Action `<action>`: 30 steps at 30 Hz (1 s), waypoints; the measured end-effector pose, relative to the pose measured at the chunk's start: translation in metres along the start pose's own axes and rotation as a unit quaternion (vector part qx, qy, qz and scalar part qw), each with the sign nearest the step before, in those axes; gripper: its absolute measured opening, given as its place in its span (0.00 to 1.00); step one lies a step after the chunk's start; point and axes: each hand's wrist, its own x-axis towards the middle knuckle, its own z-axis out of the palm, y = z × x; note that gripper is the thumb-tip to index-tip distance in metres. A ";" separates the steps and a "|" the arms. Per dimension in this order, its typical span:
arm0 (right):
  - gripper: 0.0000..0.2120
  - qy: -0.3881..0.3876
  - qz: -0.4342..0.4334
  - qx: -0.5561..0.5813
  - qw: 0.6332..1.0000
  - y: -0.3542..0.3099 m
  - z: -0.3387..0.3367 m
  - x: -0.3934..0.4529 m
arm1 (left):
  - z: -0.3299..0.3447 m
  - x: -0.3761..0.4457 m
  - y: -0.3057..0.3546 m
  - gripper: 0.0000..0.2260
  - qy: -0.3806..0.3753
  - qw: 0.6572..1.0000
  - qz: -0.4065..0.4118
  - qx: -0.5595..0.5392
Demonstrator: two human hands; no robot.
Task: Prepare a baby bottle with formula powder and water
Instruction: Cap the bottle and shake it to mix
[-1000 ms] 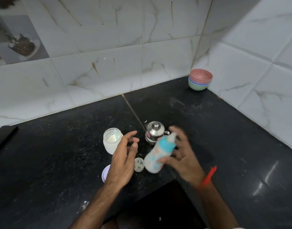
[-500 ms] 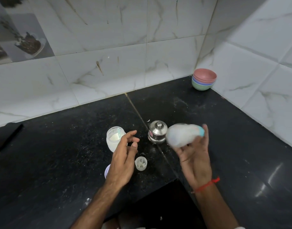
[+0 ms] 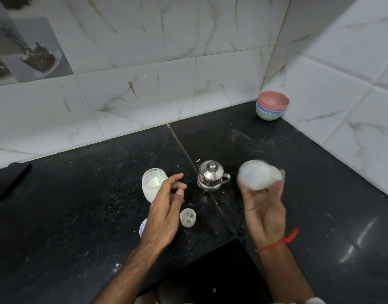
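My right hand (image 3: 263, 207) grips the baby bottle (image 3: 258, 175), which is blurred with motion, its pale base turned toward me and its teal collar at the far side. My left hand (image 3: 164, 211) hovers empty with fingers loosely apart over the black counter (image 3: 79, 216). Behind its fingers stands the open formula jar (image 3: 152, 183) holding white powder and a pale green scoop. A small steel lidded pot (image 3: 211, 175) with a spout stands between my hands. A small clear cap (image 3: 188, 217) lies mouth up just right of my left hand.
A pale round lid (image 3: 142, 227) peeks out from under my left wrist. Stacked coloured bowls (image 3: 272, 108) sit in the far right corner against the tiled walls. A dark flat object (image 3: 9, 183) lies at the left edge. The counter's front edge steps back in a notch between my arms.
My right hand has swung the bottle up and to the right, tipping it from upright to base toward me. My left hand has stayed in place.
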 end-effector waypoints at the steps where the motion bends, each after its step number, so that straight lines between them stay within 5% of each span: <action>1: 0.35 -0.066 0.011 -0.131 0.989 0.003 0.007 -0.004 | 0.001 0.001 -0.001 0.15 0.003 1.000 0.000 0.002; 3: 0.41 -0.219 0.060 -0.430 0.874 0.009 0.009 -0.008 | 0.004 0.004 -0.003 0.15 0.005 1.000 0.003 0.005; 4: 0.41 -0.266 0.087 -0.531 0.800 0.013 0.010 -0.008 | 0.005 0.004 -0.004 0.14 0.004 1.000 0.007 0.006; 5: 0.41 -0.278 0.101 -0.565 0.770 0.015 0.009 -0.007 | 0.006 0.004 -0.004 0.15 0.002 1.000 0.010 0.005; 7: 0.41 -0.227 0.055 -0.479 0.846 0.016 0.017 -0.008 | 0.005 0.004 -0.002 0.15 0.000 1.000 0.014 0.001; 9: 0.33 -0.104 0.006 -0.208 0.973 0.012 0.018 -0.005 | 0.001 0.005 -0.001 0.15 0.003 1.000 0.010 0.000; 10: 0.24 -0.038 -0.001 -0.062 0.997 0.006 0.015 0.000 | -0.001 0.005 -0.002 0.15 0.004 1.000 0.006 0.000; 12: 0.14 0.050 -0.014 0.132 0.990 -0.007 0.006 0.011 | -0.004 0.005 -0.005 0.15 0.007 1.000 -0.003 0.002; 14: 0.19 0.054 -0.018 0.145 0.988 -0.010 -0.001 0.011 | -0.005 0.005 -0.006 0.15 0.010 1.000 -0.006 0.001; 17: 0.37 -0.054 -0.007 -0.127 0.990 0.000 -0.003 0.003 | -0.002 0.005 -0.004 0.15 0.009 1.000 -0.003 -0.005; 19: 0.43 -0.200 0.027 -0.353 0.913 0.007 0.001 -0.007 | 0.001 0.007 -0.004 0.15 0.009 1.000 0.003 -0.005; 21: 0.44 -0.258 0.071 -0.434 0.860 0.012 0.008 -0.012 | 0.003 0.008 -0.003 0.15 0.007 1.000 0.009 -0.006; 23: 0.44 -0.204 0.047 -0.375 0.903 0.014 0.018 -0.014 | 0.003 0.009 0.000 0.15 0.002 1.000 0.015 -0.011; 26: 0.29 -0.004 -0.002 -0.061 0.998 0.009 0.015 -0.001 | -0.001 0.009 0.002 0.15 -0.003 1.000 0.013 -0.008; 28: 0.17 0.070 -0.001 0.148 0.987 0.001 0.008 0.010 | -0.003 0.008 0.001 0.15 -0.003 1.000 0.012 -0.002; 30: 0.19 0.082 0.007 0.156 0.984 0.002 0.003 0.011 | -0.004 0.007 0.001 0.17 -0.004 1.000 0.013 -0.003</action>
